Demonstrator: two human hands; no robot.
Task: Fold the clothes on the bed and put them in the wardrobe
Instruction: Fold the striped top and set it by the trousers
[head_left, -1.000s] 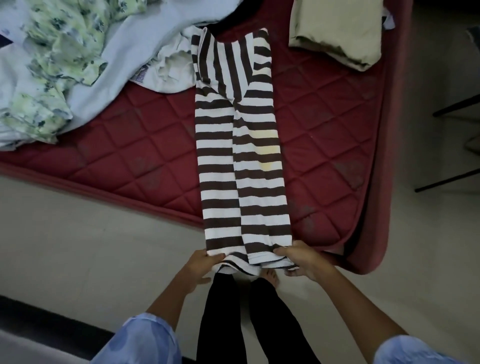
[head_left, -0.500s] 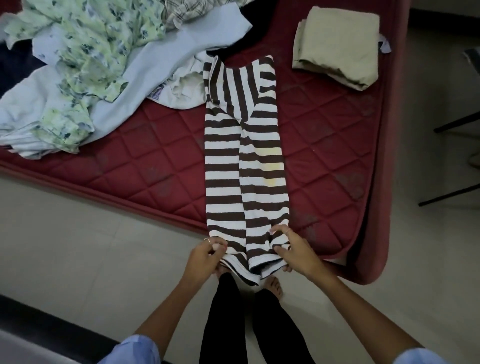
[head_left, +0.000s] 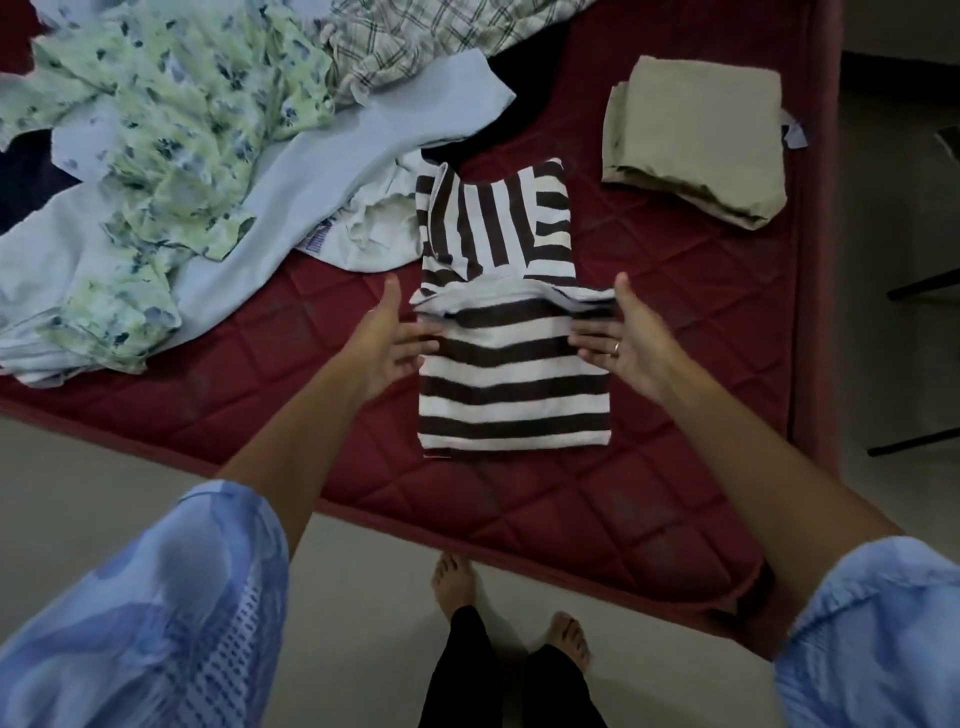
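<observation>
A brown-and-white striped knit shirt (head_left: 511, 332) lies on the dark red quilted mattress of the bed (head_left: 675, 322), with its lower half doubled up over the middle so the near part makes a neat rectangle of crosswise stripes. Beyond the fold edge the upper part shows lengthwise stripes and the neckline, pointing away from the person. The left hand (head_left: 387, 345) is at the left side of the folded part, palm turned inward, thumb raised, fingers stretched out and relaxed with the tips at the cloth's edge; the fingertips are blurred, so whether they touch is hard to tell. The right hand (head_left: 626, 340) mirrors it at the right side, palm inward, thumb up, straight fingers meeting the edge near the fold, a ring on one finger. Neither hand grips anything.

To the right, well apart from the striped shirt, a folded beige cloth (head_left: 696, 135) sits near the mattress's far corner. On the left lies a loose heap: a pale green floral garment (head_left: 171, 130) over a light blue cloth (head_left: 270, 208), a cream checked fabric (head_left: 410, 36) behind them, and a crumpled white garment (head_left: 374, 228) just beside the shirt's collar. The person wears light blue patterned sleeves (head_left: 156, 623) and stands barefoot on a pale tiled floor (head_left: 104, 483)
</observation>
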